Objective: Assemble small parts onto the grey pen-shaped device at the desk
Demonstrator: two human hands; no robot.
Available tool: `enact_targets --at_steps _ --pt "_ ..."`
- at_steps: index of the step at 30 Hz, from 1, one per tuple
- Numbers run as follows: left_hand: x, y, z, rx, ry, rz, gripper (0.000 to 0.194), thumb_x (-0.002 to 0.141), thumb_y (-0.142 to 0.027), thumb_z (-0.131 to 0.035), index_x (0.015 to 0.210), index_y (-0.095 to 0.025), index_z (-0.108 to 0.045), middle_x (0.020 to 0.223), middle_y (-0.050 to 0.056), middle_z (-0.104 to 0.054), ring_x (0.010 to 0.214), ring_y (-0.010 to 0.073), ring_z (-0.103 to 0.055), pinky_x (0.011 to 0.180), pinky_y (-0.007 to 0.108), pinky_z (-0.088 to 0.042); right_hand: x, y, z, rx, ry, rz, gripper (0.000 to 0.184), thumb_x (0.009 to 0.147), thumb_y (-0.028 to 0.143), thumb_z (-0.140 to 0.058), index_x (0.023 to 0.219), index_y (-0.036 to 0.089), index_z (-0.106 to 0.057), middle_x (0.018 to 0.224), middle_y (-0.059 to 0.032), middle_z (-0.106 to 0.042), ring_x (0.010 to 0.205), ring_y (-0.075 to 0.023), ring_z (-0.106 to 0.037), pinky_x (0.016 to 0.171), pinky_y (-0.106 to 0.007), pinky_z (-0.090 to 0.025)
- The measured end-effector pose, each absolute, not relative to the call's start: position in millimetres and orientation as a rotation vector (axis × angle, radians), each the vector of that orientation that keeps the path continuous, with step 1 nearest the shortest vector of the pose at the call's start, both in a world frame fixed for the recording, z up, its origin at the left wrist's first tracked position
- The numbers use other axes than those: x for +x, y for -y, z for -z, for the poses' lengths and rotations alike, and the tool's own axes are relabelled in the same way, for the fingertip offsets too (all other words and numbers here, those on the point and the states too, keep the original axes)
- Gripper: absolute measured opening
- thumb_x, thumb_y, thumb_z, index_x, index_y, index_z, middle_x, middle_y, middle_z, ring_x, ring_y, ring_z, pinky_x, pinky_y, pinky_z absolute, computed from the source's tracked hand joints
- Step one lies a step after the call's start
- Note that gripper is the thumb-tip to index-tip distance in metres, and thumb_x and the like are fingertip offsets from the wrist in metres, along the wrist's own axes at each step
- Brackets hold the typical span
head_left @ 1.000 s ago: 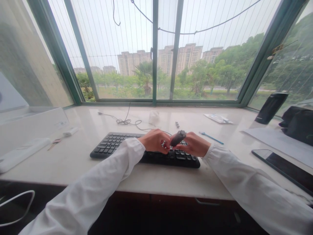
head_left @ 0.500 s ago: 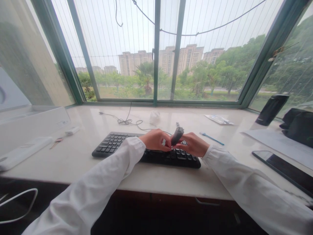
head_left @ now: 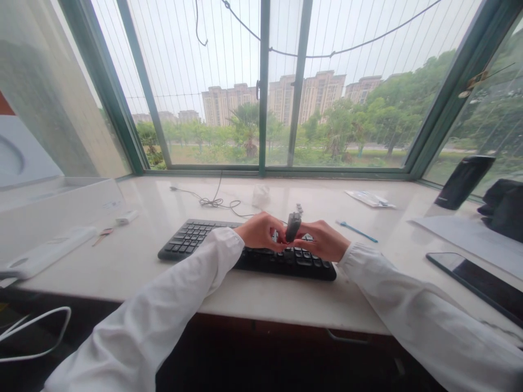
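Both my hands hover over the right half of a black keyboard [head_left: 192, 238] on a pale stone sill. My right hand [head_left: 322, 241] grips a small dark grey oblong tool [head_left: 292, 226], held nearly upright. My left hand [head_left: 259, 231] has its fingers curled and pinched at the tool's lower end, next to a small reddish bit I cannot make out. White sleeves cover both arms.
A tangled cable [head_left: 212, 202] lies behind the keyboard. A blue pen [head_left: 356, 231] and a clear packet [head_left: 370, 198] lie to the right, a phone [head_left: 478, 280] at the far right, a black cylinder [head_left: 463, 182] by the window. White flat items [head_left: 44, 255] lie on the left.
The dark tool has tilted from lying slantwise to nearly upright between my hands. The view has shifted slightly; the hands stay over the keyboard.
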State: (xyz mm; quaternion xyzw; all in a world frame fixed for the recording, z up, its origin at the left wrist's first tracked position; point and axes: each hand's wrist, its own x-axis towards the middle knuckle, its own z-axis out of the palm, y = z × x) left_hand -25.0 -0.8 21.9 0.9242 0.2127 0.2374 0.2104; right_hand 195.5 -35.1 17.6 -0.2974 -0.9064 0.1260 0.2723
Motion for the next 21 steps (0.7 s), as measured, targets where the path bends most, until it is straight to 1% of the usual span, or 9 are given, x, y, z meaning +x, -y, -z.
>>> enact_targets --at_steps 3,6,11,14,21 --pt "-23.0 1.7 -19.5 2.542 -0.632 -0.664 0.015 0.067 -0.027 -0.071 0.071 -0.013 -0.071 0.066 -0.001 -0.063 0.056 0.0061 -0.047 0.051 0.018 -0.032 197.5 31.9 -18.4 -0.789 2.406 -0.408 0.028 0.086 0.044 -0.06 0.099 0.02 -0.068 0.082 -0.0031 -0.074 0.072 -0.0164 -0.068 0.069 -0.023 -0.049" --pt "-20.6 1.7 -17.0 2.526 -0.636 -0.68 0.014 0.067 -0.027 -0.07 0.071 -0.013 -0.07 0.064 -0.002 -0.062 0.057 0.0062 -0.046 0.053 0.017 -0.033 199.0 28.3 -18.8 -0.813 2.351 -0.559 0.031 0.082 0.045 -0.063 0.096 0.018 -0.068 0.084 -0.0044 -0.074 0.08 -0.0195 -0.07 0.074 -0.025 -0.051" --pt "-18.5 2.3 -15.5 2.53 -0.635 -0.694 0.009 0.066 -0.022 -0.069 0.07 -0.014 -0.07 0.065 -0.003 -0.063 0.056 0.0057 -0.044 0.054 0.017 -0.034 199.8 25.4 -16.1 -0.886 2.28 -0.776 0.037 0.081 0.043 -0.065 0.106 0.016 -0.059 0.084 -0.0049 -0.074 0.081 -0.0211 -0.07 0.074 -0.027 -0.053" --pt "-18.5 2.5 -15.9 2.525 -0.65 -0.687 0.011 0.064 -0.022 -0.071 0.072 -0.015 -0.071 0.065 -0.003 -0.063 0.056 0.0056 -0.044 0.054 0.017 -0.034 199.1 27.0 -16.8 -0.873 2.319 -0.752 0.038 0.082 0.043 -0.064 0.107 0.016 -0.057 0.085 -0.0048 -0.074 0.079 -0.02 -0.07 0.072 -0.026 -0.053" --pt "-18.1 2.7 -16.8 2.46 -0.737 -0.621 0.018 0.064 -0.03 -0.074 0.072 -0.015 -0.071 0.061 -0.003 -0.06 0.055 0.0062 -0.045 0.052 0.018 -0.032 198.3 31.0 -23.1 -0.841 2.432 -0.566 0.036 0.084 0.041 -0.062 0.113 0.019 -0.062 0.085 -0.0036 -0.075 0.072 -0.016 -0.068 0.067 -0.022 -0.049"
